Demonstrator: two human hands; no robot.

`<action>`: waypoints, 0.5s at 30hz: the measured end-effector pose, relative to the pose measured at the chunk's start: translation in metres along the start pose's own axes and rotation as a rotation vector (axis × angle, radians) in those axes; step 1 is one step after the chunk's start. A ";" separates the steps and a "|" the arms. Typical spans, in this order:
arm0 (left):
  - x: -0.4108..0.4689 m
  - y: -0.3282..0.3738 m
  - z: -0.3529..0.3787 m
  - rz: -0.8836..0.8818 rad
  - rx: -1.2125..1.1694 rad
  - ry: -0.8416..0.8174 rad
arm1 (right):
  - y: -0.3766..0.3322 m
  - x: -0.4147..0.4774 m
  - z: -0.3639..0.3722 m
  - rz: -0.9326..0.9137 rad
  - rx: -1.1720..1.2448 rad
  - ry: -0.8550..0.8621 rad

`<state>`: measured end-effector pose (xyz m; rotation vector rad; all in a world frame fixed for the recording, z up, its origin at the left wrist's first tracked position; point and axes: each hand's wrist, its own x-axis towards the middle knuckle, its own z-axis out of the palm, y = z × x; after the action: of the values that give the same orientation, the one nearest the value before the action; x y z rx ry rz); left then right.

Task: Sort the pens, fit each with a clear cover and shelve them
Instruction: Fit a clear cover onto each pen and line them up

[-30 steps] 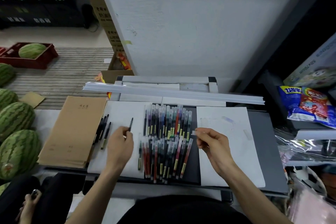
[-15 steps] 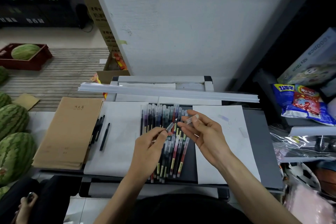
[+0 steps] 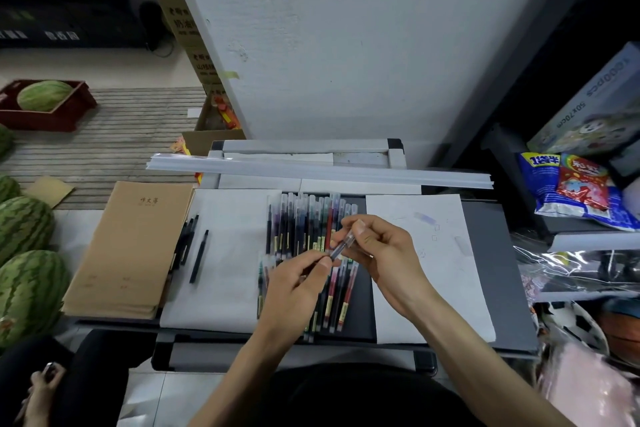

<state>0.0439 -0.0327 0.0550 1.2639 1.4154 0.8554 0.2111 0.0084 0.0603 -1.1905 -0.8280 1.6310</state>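
Two rows of coloured pens point(image 3: 304, 222) with clear caps lie on the dark tray point(image 3: 491, 274) at the centre. Above them my left hand point(image 3: 298, 284) pinches a dark pen point(image 3: 337, 250) by its lower end. My right hand point(image 3: 381, 253) pinches a clear cover point(image 3: 349, 239) at that pen's upper end. The cover sits on or right at the pen's tip; how far on I cannot tell. Several bare black pens point(image 3: 199, 255) lie on the white sheet point(image 3: 228, 253) to the left.
A stack of brown notebooks point(image 3: 131, 246) sits at the tray's left. Long white strips point(image 3: 311, 170) lie across the back. Another white sheet point(image 3: 440, 253) lies at right. Watermelons point(image 3: 24, 260) stand at far left, snack bags point(image 3: 571, 191) and boxes at right. Another person's hand point(image 3: 38, 392) shows bottom left.
My left hand left the black pens at left, came to the middle with a pen, and met my right hand. The clear cover now sits at the pen's tip.
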 end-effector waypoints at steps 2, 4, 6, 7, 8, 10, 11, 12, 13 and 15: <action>0.000 0.003 0.002 -0.008 -0.042 -0.022 | 0.004 -0.001 0.001 -0.003 -0.006 -0.015; 0.001 0.006 0.003 -0.048 -0.141 -0.051 | 0.006 -0.001 0.000 0.005 0.016 -0.036; 0.000 0.007 0.005 -0.152 -0.286 -0.087 | 0.004 -0.001 -0.003 0.023 0.033 -0.058; 0.000 0.008 0.008 -0.221 -0.372 -0.108 | 0.003 -0.001 -0.005 0.031 0.047 -0.068; 0.000 0.009 0.010 -0.285 -0.457 -0.129 | 0.002 -0.001 -0.006 0.038 0.069 -0.075; 0.001 0.010 0.014 -0.389 -0.581 -0.172 | 0.001 -0.001 -0.008 0.058 0.112 -0.086; 0.001 0.010 0.015 -0.431 -0.620 -0.199 | 0.002 -0.001 -0.009 0.069 0.123 -0.097; 0.002 0.009 0.016 -0.462 -0.655 -0.228 | 0.002 -0.001 -0.011 0.076 0.124 -0.112; 0.002 0.008 0.016 -0.482 -0.685 -0.255 | 0.003 -0.001 -0.012 0.078 0.117 -0.131; 0.003 0.003 0.016 -0.497 -0.707 -0.283 | 0.003 -0.001 -0.016 0.084 0.080 -0.161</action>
<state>0.0601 -0.0314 0.0534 0.4412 0.9938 0.6993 0.2258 0.0060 0.0529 -1.0608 -0.8138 1.8301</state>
